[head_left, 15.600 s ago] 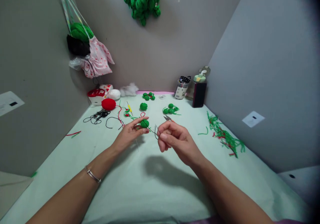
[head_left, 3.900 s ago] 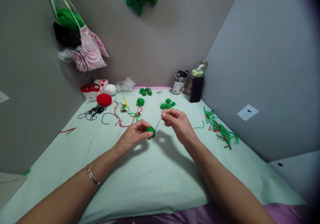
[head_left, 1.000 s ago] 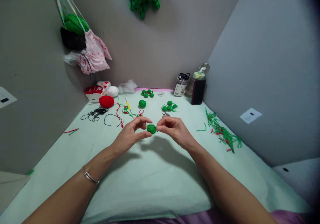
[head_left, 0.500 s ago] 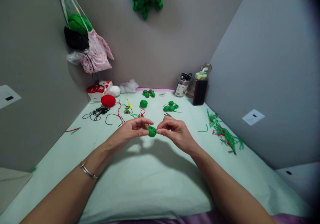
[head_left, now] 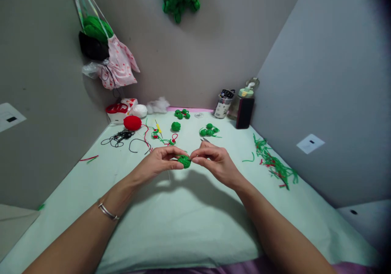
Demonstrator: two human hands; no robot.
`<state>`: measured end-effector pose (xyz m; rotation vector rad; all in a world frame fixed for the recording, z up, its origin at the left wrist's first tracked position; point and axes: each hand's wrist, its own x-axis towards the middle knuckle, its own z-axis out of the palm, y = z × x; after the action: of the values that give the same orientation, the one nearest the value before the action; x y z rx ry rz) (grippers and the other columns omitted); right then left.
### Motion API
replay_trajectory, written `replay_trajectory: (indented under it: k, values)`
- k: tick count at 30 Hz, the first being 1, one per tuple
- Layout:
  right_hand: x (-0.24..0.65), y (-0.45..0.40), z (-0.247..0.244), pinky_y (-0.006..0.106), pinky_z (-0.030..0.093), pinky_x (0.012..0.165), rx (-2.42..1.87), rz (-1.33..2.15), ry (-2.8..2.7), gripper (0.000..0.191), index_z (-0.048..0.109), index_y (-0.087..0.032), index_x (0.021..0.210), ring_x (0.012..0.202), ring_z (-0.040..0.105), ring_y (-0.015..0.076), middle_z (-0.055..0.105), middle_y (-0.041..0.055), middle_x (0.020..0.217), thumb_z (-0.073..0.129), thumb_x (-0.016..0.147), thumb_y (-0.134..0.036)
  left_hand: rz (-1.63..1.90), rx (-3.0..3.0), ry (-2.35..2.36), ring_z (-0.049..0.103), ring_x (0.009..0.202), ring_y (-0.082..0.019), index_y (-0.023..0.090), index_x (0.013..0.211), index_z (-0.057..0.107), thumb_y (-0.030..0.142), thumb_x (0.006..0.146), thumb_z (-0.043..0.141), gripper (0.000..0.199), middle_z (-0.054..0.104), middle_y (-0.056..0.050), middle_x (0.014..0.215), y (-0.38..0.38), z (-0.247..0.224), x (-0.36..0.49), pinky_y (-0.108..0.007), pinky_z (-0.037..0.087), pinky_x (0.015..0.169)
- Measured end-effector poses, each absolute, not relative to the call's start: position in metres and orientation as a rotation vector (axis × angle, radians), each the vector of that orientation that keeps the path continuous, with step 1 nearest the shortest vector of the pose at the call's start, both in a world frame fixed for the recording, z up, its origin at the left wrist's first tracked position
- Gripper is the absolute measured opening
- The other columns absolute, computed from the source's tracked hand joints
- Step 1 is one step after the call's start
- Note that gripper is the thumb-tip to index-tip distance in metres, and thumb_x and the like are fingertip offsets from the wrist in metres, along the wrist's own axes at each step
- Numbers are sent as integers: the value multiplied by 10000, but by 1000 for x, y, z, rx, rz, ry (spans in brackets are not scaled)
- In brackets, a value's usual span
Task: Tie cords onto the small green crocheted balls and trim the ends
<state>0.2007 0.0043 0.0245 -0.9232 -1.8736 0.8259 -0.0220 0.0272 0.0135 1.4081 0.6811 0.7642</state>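
Note:
Between thumb and fingers, my left hand (head_left: 161,160) grips a small green crocheted ball (head_left: 185,161). My right hand (head_left: 214,160) is pinched at the ball's right side; whatever lies between its fingertips is too small to make out. A thin pale thread (head_left: 169,175) hangs under my left hand. Just beyond my right hand lie the pointed metal tips of scissors (head_left: 204,139), partly hidden by it. Past my left hand are green and red yarn pieces (head_left: 166,141) and a yellow-handled crochet hook (head_left: 158,127).
Left are a red yarn ball (head_left: 132,123) and tangled black cord (head_left: 119,138). A green ball (head_left: 175,126) and green crocheted pieces (head_left: 209,130) lie ahead. Yarn scraps (head_left: 273,164) lie right. A phone (head_left: 244,113) leans before a bottle (head_left: 247,91), beside a pen cup (head_left: 222,105).
The green ball has turned and shifted slightly left in my left hand. The fingertips of my right hand have closed in on its right side, a little higher.

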Motion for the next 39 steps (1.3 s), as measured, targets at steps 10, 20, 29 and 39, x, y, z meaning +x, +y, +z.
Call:
replay_trajectory:
  k: [10,20,29,39]
  values:
    - [197,4,21,268,369,623,-919,1010,-1782,75,708,-196,854,668,455,114,535,-7,756,677,861,-265,808,1421,704,615,871,-146,201,970,714,236,720,796,265,659,-16,965,26,14,-19,-301,468,843]
    - [188,6,16,260,401,614,-1065,678,-1766,140,667,-187,757,673,500,126,582,6,727,687,852,-288,899,1374,777,627,888,-176,188,974,691,282,720,792,289,682,-40,964,26,8,-15,-326,469,844]
    - [176,-7,7,294,491,711,-1021,218,-2029,96,579,-178,983,801,622,172,650,77,895,490,950,-164,1038,1421,849,594,875,-172,161,899,674,280,699,786,258,640,-30,889,22,5,-2,-329,489,831]
    - [177,-16,5,296,451,636,-907,-479,-2264,232,641,-202,1020,762,638,168,718,107,1052,462,932,-83,1152,1589,936,573,874,-156,179,849,653,189,727,716,138,540,-8,900,19,-7,4,-333,500,864]
